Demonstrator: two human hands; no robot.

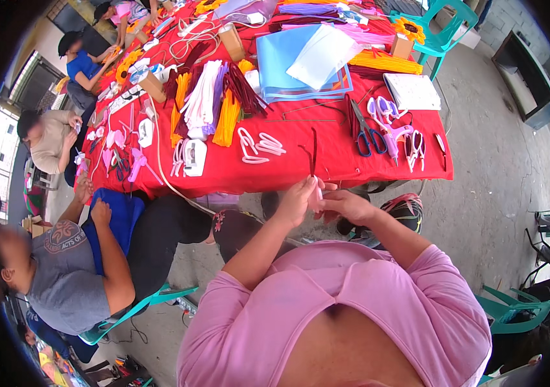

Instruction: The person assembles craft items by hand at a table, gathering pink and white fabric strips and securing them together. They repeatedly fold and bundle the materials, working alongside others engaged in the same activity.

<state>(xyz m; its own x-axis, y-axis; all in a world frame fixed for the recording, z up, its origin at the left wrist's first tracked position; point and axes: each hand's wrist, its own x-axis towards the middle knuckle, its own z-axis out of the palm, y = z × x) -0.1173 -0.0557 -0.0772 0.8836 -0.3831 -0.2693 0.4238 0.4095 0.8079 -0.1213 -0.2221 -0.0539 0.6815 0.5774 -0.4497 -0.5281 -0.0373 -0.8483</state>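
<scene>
Just beyond the table's front edge, my left hand (298, 202) grips a pink pipe-cleaner piece (315, 197), from which dark pipe-cleaner stems (313, 152) stick up over the cloth. My right hand (345, 205) meets it from the right, its fingers at the pink piece's lower end. Whether they pinch it is hard to tell. On the red tablecloth (313, 169) lie bent light-pink pipe cleaners (267, 143), and left of them a white tape dispenser (194, 157). To the right are blue-handled scissors (369, 138), a pink glue gun (392, 138) and pink-handled pliers (415, 150).
Bundles of coloured pipe cleaners (202, 96), blue plastic sheets (280, 67) and a white pad (413, 92) cover the table's back part. A white cord (159, 150) runs over its front edge. A person in a grey shirt (71, 275) sits close at left; others sit farther along.
</scene>
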